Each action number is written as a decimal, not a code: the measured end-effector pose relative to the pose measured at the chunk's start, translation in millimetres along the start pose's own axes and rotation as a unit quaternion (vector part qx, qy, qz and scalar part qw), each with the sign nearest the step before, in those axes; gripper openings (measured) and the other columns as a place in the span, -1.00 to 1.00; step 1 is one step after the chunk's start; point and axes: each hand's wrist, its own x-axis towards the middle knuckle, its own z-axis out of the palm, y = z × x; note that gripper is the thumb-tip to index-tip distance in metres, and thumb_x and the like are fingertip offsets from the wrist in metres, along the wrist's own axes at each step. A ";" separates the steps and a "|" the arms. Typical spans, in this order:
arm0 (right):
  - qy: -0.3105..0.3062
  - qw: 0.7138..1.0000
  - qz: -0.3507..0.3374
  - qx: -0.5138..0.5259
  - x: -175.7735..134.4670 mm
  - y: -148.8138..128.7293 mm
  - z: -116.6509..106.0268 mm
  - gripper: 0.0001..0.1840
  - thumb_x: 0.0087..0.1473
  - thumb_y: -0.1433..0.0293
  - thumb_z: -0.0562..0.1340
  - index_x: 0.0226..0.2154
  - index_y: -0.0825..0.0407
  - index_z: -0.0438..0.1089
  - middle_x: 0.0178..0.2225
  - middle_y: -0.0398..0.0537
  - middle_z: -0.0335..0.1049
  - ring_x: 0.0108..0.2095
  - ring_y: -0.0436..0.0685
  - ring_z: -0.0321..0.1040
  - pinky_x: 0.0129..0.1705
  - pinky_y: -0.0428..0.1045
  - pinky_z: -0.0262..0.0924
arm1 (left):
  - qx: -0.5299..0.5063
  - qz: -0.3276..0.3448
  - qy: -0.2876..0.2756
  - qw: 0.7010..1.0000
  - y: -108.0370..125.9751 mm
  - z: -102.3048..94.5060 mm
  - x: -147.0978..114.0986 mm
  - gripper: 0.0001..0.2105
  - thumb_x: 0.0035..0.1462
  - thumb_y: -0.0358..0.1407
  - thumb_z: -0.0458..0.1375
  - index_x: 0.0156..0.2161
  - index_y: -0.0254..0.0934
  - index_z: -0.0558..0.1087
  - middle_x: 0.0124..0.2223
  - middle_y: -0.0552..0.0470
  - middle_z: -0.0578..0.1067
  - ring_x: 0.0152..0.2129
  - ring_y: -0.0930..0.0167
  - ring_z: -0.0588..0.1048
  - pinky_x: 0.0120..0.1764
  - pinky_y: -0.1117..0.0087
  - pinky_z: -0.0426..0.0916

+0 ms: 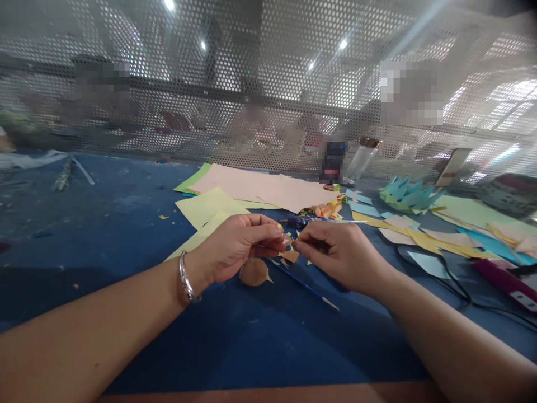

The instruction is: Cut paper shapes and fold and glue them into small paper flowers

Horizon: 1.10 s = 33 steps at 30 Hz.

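Note:
My left hand (247,243), with a silver bracelet on the wrist, is closed in a pinch on a small yellowish piece (279,228) that looks like paper. Just to its right, the fingertips of my right hand (342,254) are pressed together; whatever is in them is hidden. Small paper scraps (290,256) lie below and between the two hands. Under the left hand sits a round brown disc (254,272). A thin blue stick (308,288) with a pale tip rests on the table between my forearms.
Pink sheets (260,187) and yellow sheets (210,207) lie behind my hands. A spiky blue-green paper piece (409,196), paper strips (444,238), a black cable (455,285) and a magenta power strip (507,285) are right. Behind stand a bottle (363,159) and a perforated screen (268,129).

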 end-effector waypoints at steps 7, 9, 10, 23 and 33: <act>0.044 0.998 -0.010 0.032 1.3 -4.4 -1.2 -0.83 0.18 0.39 0.23 -0.45 0.02 0.43 -0.55 -0.17 0.35 -0.52 -0.01 0.26 -0.47 -0.09 0.08 | 0.014 -0.006 0.007 1.000 1.7 6.4 -3.3 -0.84 0.04 -0.29 0.35 -0.38 -0.33 0.49 -0.41 0.08 0.56 -0.42 0.49 0.54 -0.21 0.43 0.39; 0.059 0.997 -0.003 0.045 1.0 -3.6 0.0 -0.86 0.18 0.39 0.23 -0.42 0.02 0.45 -0.54 -0.18 0.38 -0.54 -0.03 0.25 -0.50 -0.10 0.08 | 0.022 -0.009 0.010 1.000 2.4 7.4 -4.3 -0.82 0.02 -0.29 0.37 -0.39 -0.34 0.48 -0.41 0.07 0.56 -0.42 0.48 0.54 -0.23 0.44 0.39; 0.065 0.997 -0.001 0.053 0.7 -3.1 0.6 -0.87 0.18 0.39 0.23 -0.39 0.02 0.46 -0.53 -0.18 0.39 -0.55 -0.04 0.25 -0.50 -0.11 0.09 | 0.025 -0.012 0.009 1.000 2.5 7.8 -4.8 -0.80 0.00 -0.28 0.39 -0.40 -0.34 0.47 -0.42 0.07 0.56 -0.42 0.48 0.55 -0.24 0.44 0.39; 0.067 0.992 -0.086 0.070 0.2 -5.5 1.6 -0.91 0.18 0.46 0.25 -0.26 0.03 0.49 -0.36 -0.16 0.47 -0.40 -0.07 0.34 -0.36 -0.14 0.20 | 0.077 -0.031 -0.029 0.996 0.9 8.8 -10.2 -0.74 -0.05 -0.21 0.42 -0.42 -0.33 0.47 -0.45 0.05 0.58 -0.46 0.48 0.54 -0.32 0.46 0.39; 0.063 0.990 -0.109 0.071 2.1 -8.3 1.2 -0.89 0.11 0.54 0.23 -0.35 0.07 0.47 -0.44 -0.18 0.41 -0.47 -0.09 0.28 -0.43 -0.15 0.16 | 0.080 -0.052 -0.037 0.995 1.3 9.8 -11.5 -0.72 -0.06 -0.19 0.42 -0.43 -0.32 0.44 -0.46 0.03 0.57 -0.55 0.52 0.49 -0.53 0.56 0.25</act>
